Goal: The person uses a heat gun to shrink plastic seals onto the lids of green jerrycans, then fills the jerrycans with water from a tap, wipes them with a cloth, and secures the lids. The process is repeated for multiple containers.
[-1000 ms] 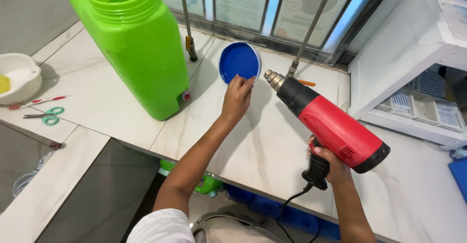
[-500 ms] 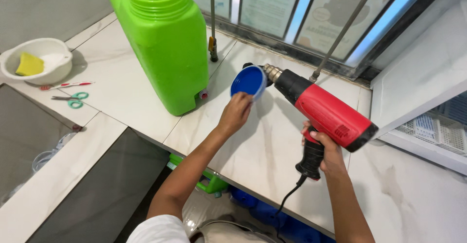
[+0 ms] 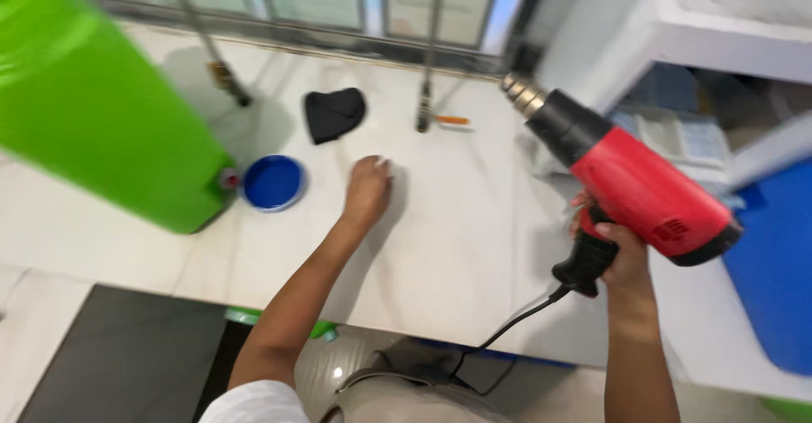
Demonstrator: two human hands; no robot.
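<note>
The right hand (image 3: 611, 249) grips the red heat gun (image 3: 630, 173) by its black handle, nozzle aimed toward ten o'clock. The left hand (image 3: 368, 190) rests loosely curled and empty on the white tabletop (image 3: 474, 245), the blue lid (image 3: 272, 183) lying at its nine o'clock beside the green jug (image 3: 93, 118).

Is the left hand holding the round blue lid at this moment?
No: the left hand rests on the white marble counter, while the round blue lid lies apart beside the green plastic tank.
</note>
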